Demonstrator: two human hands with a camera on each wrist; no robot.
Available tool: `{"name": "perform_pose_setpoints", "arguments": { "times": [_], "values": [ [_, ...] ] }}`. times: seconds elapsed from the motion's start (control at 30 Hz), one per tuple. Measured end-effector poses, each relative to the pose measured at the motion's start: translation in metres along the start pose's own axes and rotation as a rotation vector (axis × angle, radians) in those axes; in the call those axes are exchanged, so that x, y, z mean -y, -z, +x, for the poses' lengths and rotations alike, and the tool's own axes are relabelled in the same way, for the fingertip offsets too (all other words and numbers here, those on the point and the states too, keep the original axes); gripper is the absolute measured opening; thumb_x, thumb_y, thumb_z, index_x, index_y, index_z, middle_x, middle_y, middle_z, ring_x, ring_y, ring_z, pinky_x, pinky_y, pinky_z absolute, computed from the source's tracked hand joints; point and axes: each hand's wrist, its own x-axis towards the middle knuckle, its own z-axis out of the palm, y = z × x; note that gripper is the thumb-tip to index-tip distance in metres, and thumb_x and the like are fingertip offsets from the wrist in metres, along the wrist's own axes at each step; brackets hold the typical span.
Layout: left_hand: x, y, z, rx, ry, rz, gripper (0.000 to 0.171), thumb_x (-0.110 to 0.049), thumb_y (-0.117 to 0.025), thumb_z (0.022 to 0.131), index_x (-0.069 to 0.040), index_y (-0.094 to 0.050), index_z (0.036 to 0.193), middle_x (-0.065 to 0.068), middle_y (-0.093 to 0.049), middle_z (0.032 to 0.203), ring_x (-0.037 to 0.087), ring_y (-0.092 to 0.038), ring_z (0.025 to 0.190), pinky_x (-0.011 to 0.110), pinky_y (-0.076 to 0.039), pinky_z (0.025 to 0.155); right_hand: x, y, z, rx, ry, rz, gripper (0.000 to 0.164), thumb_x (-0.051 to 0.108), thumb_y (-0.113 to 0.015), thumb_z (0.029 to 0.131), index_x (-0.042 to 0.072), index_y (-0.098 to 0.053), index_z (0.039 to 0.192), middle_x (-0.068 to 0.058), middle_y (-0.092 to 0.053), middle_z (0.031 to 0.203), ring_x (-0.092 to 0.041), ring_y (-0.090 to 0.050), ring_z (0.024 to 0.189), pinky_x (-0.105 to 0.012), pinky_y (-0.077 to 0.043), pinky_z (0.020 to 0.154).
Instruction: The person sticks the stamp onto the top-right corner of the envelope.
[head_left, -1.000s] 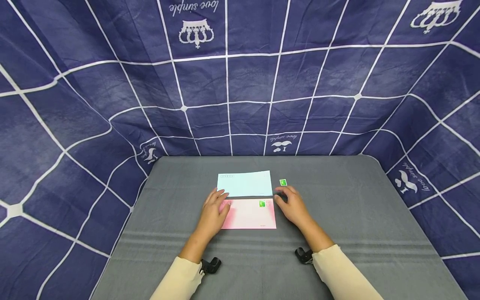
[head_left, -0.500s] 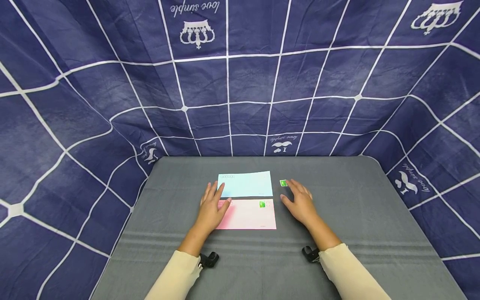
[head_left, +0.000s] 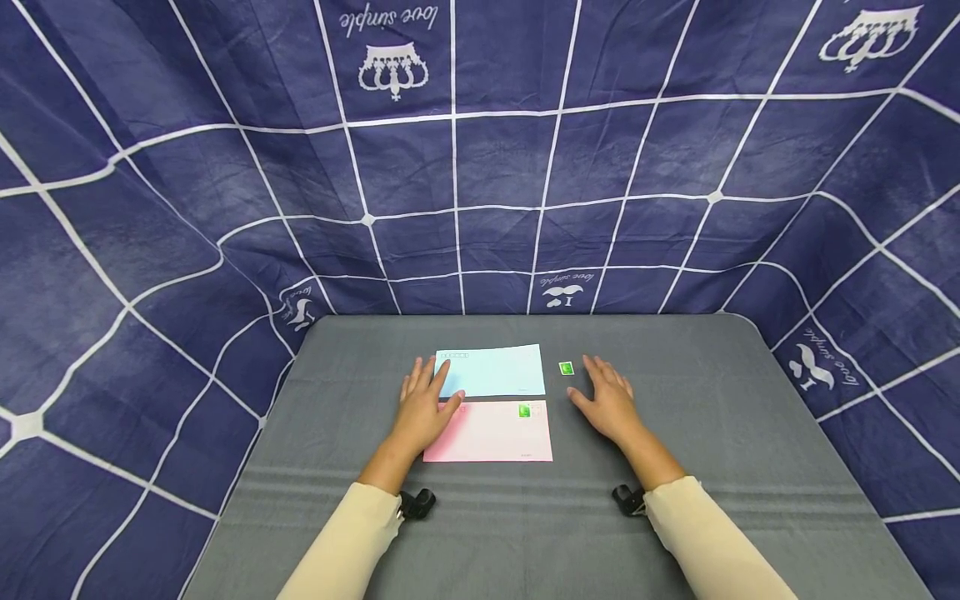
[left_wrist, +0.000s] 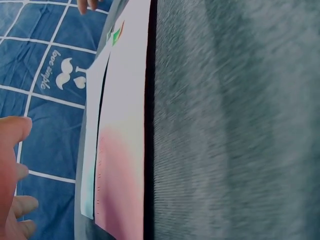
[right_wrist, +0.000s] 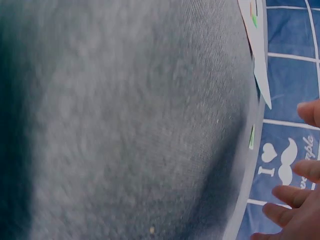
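In my head view I see a dark blue cloth point(head_left: 502, 162) which hangs behind the surface point(head_left: 517, 537) and along both its sides. White lines point(head_left: 453, 115) divide this cloth into large squares. Near its top, two crowns point(head_left: 393, 71) are printed upside down, and lettering point(head_left: 388, 17) reads "love simple". Lower, I find moustaches point(head_left: 562, 290). The surface is grey, with creases point(head_left: 757, 498) running across it.

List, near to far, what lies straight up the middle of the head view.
Bare near stretch of grey tabletop → pink envelope → light blue envelope → dark blue hanging cloth with white lines.
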Motion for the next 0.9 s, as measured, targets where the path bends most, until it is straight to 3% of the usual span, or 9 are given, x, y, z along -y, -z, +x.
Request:
{"name": "perform_pose_setpoints", "arguments": {
  "times": [0.43,0.67,0.9],
  "values": [
    [0.01,-0.003,0.021,0.133,0.012,-0.005,0.064,-0.042,-0.055,0.102,-0.011,-0.04,0.156,0.021,-0.031,0.164,0.044,-0.018,0.155,0.064,-0.022,0.122,-0.014,-0.002,0.017,0.048,-0.013,0.007,0.073,0.036,-0.063,0.096,0.001,-0.037,0.155,-0.031,-0.036,0.157,-0.052,-0.034,0.145,-0.069,-0.028,0.116],
    [0.016,-0.007,0.031,0.177,0.023,-0.025,0.059,-0.034,-0.059,0.1,-0.005,-0.047,0.151,0.019,-0.035,0.162,0.041,-0.023,0.155,0.057,-0.023,0.125,-0.016,-0.004,0.027,0.06,-0.023,-0.008,0.067,0.034,-0.062,0.097,-0.001,-0.043,0.151,-0.03,-0.047,0.15,-0.05,-0.043,0.14,-0.065,-0.034,0.114],
    [0.018,-0.011,0.037,0.206,0.0,0.02,0.057,-0.032,-0.06,0.099,-0.003,-0.051,0.147,0.018,-0.041,0.16,0.039,-0.03,0.153,0.052,-0.027,0.125,-0.014,-0.005,0.037,0.058,-0.004,-0.03,0.058,0.031,-0.062,0.097,-0.004,-0.054,0.142,-0.03,-0.055,0.142,-0.049,-0.049,0.134,-0.059,-0.038,0.113]
  ]
}}
